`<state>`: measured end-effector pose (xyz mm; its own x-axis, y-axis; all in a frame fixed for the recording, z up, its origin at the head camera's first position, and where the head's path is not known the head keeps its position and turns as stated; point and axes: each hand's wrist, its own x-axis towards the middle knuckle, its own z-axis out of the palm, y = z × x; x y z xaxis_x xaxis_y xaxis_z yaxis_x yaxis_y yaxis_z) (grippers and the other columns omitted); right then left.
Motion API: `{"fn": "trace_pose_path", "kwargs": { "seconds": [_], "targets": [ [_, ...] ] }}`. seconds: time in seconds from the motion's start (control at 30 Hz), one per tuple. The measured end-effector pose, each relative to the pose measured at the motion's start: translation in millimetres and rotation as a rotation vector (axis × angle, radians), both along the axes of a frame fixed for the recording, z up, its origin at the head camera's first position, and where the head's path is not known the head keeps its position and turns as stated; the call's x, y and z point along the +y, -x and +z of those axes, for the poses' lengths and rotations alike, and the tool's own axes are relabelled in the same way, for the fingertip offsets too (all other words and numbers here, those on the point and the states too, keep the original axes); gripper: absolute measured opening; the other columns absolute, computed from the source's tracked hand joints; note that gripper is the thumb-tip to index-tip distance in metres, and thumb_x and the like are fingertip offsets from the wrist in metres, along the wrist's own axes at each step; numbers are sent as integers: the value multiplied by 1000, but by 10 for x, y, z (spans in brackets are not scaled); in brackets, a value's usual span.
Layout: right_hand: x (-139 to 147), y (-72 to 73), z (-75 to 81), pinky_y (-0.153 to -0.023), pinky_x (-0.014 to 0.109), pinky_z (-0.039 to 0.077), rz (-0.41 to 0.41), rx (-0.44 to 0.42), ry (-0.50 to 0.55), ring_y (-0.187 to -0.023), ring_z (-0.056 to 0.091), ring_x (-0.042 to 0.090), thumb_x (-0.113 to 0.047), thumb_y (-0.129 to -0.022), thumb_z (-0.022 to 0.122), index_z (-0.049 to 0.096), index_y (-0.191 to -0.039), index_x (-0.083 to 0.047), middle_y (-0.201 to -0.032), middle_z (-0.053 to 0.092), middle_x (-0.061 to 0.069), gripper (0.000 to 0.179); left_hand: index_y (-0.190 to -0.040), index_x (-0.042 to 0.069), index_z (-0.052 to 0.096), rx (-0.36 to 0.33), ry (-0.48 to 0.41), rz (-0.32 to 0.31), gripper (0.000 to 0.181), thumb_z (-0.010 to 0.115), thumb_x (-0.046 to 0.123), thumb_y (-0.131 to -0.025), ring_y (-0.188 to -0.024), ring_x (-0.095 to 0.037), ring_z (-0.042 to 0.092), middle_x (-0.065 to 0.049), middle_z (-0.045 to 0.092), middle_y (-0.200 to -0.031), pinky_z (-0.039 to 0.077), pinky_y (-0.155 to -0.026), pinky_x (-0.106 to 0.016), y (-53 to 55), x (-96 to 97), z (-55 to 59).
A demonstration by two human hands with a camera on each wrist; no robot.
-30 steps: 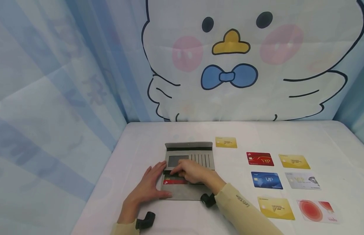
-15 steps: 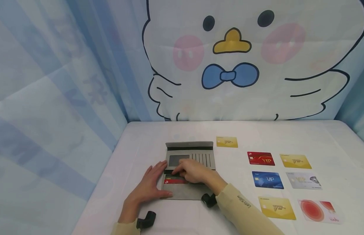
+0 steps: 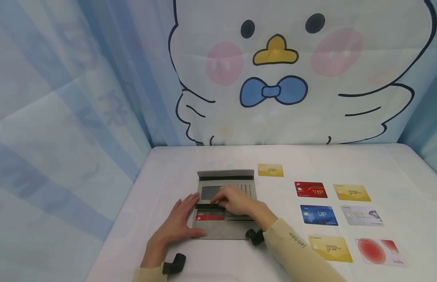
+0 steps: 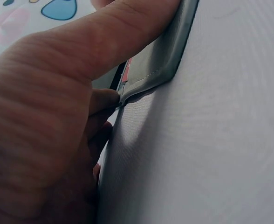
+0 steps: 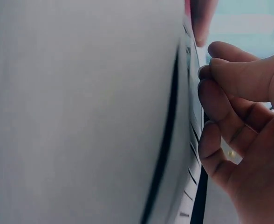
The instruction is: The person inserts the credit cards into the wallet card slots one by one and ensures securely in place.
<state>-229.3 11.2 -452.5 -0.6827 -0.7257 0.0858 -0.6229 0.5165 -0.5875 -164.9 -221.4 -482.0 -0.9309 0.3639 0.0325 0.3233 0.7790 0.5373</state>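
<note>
A grey wallet (image 3: 218, 232) lies unfolded on the white table, with card slots and a dark window on its panels. In its lower left pocket sits a red card (image 3: 209, 216), only a strip of it showing. My left hand (image 3: 179, 221) rests along the wallet's left edge, fingers stretched out and thumb on the lower panel. Over the wallet's middle, close above the fold, is my right hand (image 3: 236, 200), fingers loosely bent. In the right wrist view the thumb and fingertips (image 5: 211, 100) meet near the wallet's surface, and no card shows between them.
Right of the wallet, several cards lie flat in two columns: a red VIP card (image 3: 311, 189), a blue card (image 3: 319, 215), a silver card (image 3: 362, 216), gold cards (image 3: 330, 248) and a white-and-red card (image 3: 380, 252). Another gold card (image 3: 270, 170) lies by the wallet's upper right corner.
My right hand has shifted up and slightly right, off the pocket, baring more of the red card and the slots to its right. The left hand stays in place.
</note>
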Motion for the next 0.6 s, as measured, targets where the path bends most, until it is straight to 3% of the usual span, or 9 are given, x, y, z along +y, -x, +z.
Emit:
{"fn": "trace_pose_path", "kwargs": {
  "seconds": [0.6],
  "targets": [
    [168,-6,93,-83,29,48,10,-73,52,-93,55,7,-10,-89,62,69,-112,-13,-105,63,-4,24,-146,14,33,-3,-14,-1,104,76,61,-63,-139,-15,18,3,28,-150,6,-113,-41,5,-7,-7]
  ]
}}
